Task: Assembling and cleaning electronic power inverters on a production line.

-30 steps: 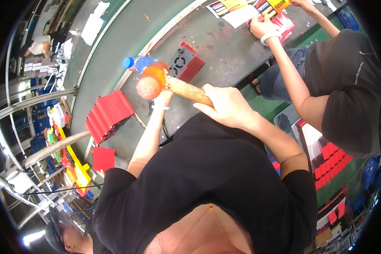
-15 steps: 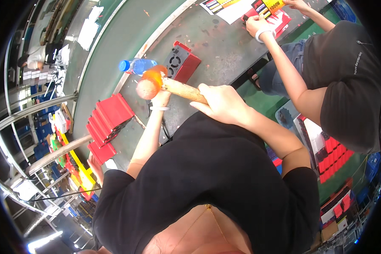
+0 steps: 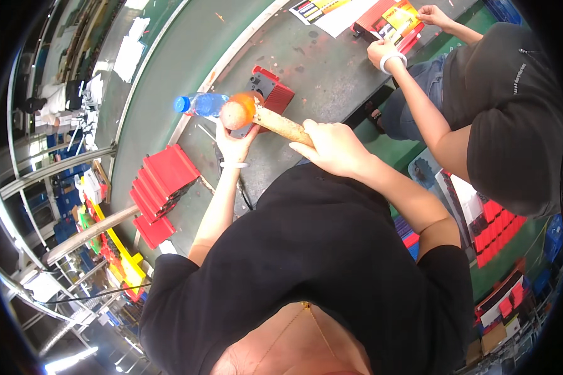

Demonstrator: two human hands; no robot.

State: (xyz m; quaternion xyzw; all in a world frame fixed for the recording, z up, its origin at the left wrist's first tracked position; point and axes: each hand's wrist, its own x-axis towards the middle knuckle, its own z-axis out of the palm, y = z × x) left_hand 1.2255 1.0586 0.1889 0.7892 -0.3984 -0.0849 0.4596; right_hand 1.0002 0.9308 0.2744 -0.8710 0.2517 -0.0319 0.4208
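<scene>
My right hand [image 3: 336, 149] is closed around the wooden handle of a mallet [image 3: 286, 127]. The mallet's rounded orange head hangs over my left hand [image 3: 233, 147] and over the near end of a red and grey power inverter [image 3: 278, 94]. My left thumb and fingers are spread to either side of the inverter's near end and grip it; the mallet head hides part of that grip. A clear plastic bottle [image 3: 207, 104] with a blue cap lies just left of the mallet head.
Several red metal casings [image 3: 171, 173] are stacked on the grey-green bench [image 3: 322, 69] at left. At upper right, a co-worker's hands [image 3: 381, 55] hold a yellow sheet over a red case [image 3: 373, 19]. A metal rail [image 3: 244, 37] runs along the bench's far side.
The mallet head has shifted right and slightly up. My left hand has come up against the inverter's end, which has turned a little. The co-worker's yellow sheet now lies over the red case.
</scene>
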